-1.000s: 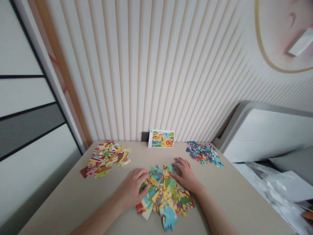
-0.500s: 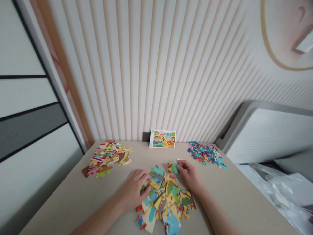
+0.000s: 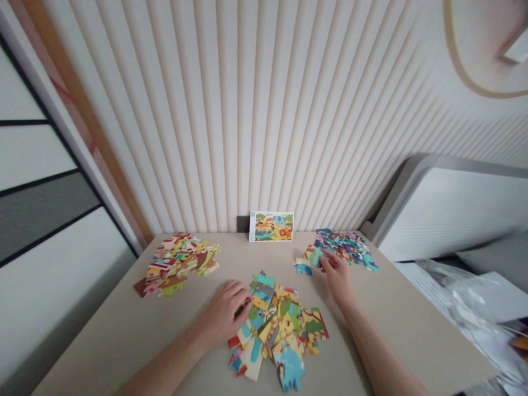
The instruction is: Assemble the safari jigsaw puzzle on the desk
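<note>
Puzzle piece (image 3: pixel 308 259), right hand (image 3: pixel 336 278) — seemingly pinching

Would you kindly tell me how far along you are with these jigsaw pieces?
Done: the left pile and right pile already lie apart, either side of the picture card. In hand: the right hand is at the right pile's edge, by teal pieces. Left: the middle pile lies loose, under the left hand.

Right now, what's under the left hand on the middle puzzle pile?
A green jigsaw piece shows by the left hand, at the edge of the middle pile; whatever lies under the palm is covered.
</note>
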Tool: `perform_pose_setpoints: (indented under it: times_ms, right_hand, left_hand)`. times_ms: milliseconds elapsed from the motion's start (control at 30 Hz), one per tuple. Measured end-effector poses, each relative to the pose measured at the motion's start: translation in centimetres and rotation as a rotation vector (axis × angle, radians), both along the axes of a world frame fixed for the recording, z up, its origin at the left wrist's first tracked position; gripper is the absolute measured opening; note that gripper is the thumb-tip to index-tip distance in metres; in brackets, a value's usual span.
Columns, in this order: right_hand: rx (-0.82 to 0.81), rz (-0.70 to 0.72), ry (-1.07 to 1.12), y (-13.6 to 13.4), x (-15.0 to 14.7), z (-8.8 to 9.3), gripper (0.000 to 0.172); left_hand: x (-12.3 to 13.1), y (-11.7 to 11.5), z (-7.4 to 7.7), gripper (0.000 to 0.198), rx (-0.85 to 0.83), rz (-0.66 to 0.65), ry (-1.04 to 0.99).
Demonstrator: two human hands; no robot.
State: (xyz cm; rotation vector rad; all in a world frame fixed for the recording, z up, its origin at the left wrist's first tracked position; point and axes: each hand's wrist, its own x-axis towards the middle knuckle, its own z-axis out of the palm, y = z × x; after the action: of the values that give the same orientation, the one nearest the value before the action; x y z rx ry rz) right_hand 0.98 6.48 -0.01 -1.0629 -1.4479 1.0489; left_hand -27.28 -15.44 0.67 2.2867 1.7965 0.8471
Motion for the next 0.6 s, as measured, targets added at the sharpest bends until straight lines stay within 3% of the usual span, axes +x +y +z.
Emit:
perform_pose_setpoints:
  times_ms: [133,300,467,600]
  right_hand:
    - [0.062,0.083,-0.098,0.0,-0.4,-0.6,0.058]
    - [0.194,0.060,-0.344,-0.1,0.7,-0.1,0.046]
    - [0.197,0.372,-0.516,-2.2,1.4,1.9,0.031]
    - [0.248,0.638,-0.632,-4.5,0.6,2.9,0.041]
  left_hand:
    - [-0.1,0.0,-0.1,0.016,-0.001,-0.009,-0.007]
    - [-0.2,0.0,-0.2,0.016,0.036,-0.012,-0.024]
    - [-0.2,0.1,-0.1,0.018,0.020,-0.015,-0.036]
    - [-0.3,0.2,-0.2,0.018,0.014,-0.011,-0.039]
